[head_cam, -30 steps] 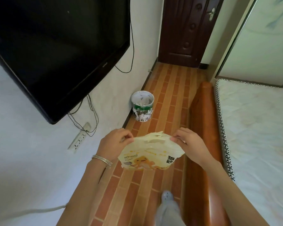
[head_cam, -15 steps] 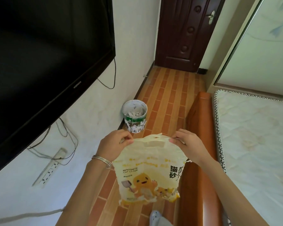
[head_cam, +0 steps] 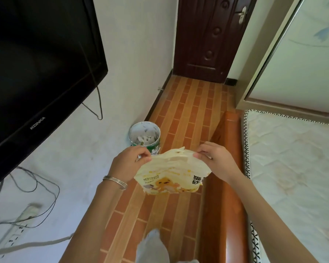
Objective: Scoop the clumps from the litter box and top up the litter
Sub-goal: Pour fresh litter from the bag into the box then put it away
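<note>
Change vs 0.5 s ago: litter bag [head_cam: 171, 177] lower end sits higher in view; less of printed front shows. Both hands keep same hold on top edge.
View: head cam, looking fwd and down.
Left hand [head_cam: 130, 164]: thumb + fingers curled, pinching bag's top-left corner. Silver bangles [head_cam: 115, 182] on wrist.
Right hand [head_cam: 215, 160]: thumb + fingers curled, pinching bag's top-right edge.
Bag position: held in air btwn both hands, above tiled floor [head_cam: 188, 114], top edge bowed up, handle cut-out visible below it. Yellow-white pack w/ cartoon print and "BENTONITE CAT LITTER" text, blurred.
Bag contents: cannot tell.
Bin [head_cam: 144, 136]: round, white inside, green-printed outside, on floor against wall; paper scraps inside. Its near lower edge is hidden by left hand and bag.
TV [head_cam: 36, 63]: black, wall-mounted, upper left; cables hang below.
Power strip [head_cam: 17, 230]: on wall, lower left, cables plugged in.
Bed frame [head_cam: 224, 186]: brown, just right of bag; mattress [head_cam: 292, 168] beyond it.
Door [head_cam: 211, 35]: dark wood, shut, far end of floor.
Foot [head_cam: 152, 247]: grey, bottom centre, on floor.
</note>
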Demonstrator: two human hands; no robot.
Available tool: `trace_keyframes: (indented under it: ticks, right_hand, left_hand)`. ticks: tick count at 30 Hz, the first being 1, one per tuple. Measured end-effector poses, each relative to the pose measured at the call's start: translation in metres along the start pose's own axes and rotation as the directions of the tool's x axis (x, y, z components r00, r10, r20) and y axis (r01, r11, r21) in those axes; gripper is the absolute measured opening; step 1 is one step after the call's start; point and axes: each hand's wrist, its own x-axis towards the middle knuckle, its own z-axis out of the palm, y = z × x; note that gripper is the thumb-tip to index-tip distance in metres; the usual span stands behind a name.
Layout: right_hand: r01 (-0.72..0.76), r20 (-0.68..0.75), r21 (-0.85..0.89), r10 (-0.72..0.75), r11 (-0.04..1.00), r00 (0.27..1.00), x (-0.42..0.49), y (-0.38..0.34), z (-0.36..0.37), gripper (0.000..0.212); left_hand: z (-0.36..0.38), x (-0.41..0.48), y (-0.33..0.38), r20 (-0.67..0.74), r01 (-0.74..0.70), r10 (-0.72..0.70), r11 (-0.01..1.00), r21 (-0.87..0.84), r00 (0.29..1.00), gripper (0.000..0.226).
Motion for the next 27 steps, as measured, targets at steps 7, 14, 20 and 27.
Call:
trace_keyframes:
  ticks: [7, 14, 20, 27]
  right_hand:
    - [-0.022, -0.009, 0.045, 0.022, 0.999, 1.000, 0.063, 0.043, -0.012, 0.015]
    - [-0.061, 0.002, 0.013, 0.061, 0.998, 0.998, 0.150, 0.085, -0.026, 0.017]
    - [-0.103, 0.003, 0.001, 0.103, 0.995, 0.995, 0.218, 0.123, -0.040, 0.014]
    - [-0.127, -0.018, -0.005, 0.127, 0.992, 0.992, 0.280, 0.167, -0.053, 0.013]
  left_hand:
    - [0.003, 0.086, 0.008, -0.002, -0.021, 0.021, 1.000, 0.000, 1.000, 0.008]
    - [-0.001, 0.188, 0.009, 0.050, -0.008, 0.009, 1.000, -0.017, 0.999, 0.010]
    - [0.004, 0.276, 0.012, 0.091, -0.044, 0.046, 0.999, -0.030, 0.995, 0.008]
    - [0.014, 0.359, 0.010, 0.141, -0.074, 0.073, 0.997, 0.004, 0.987, 0.007]
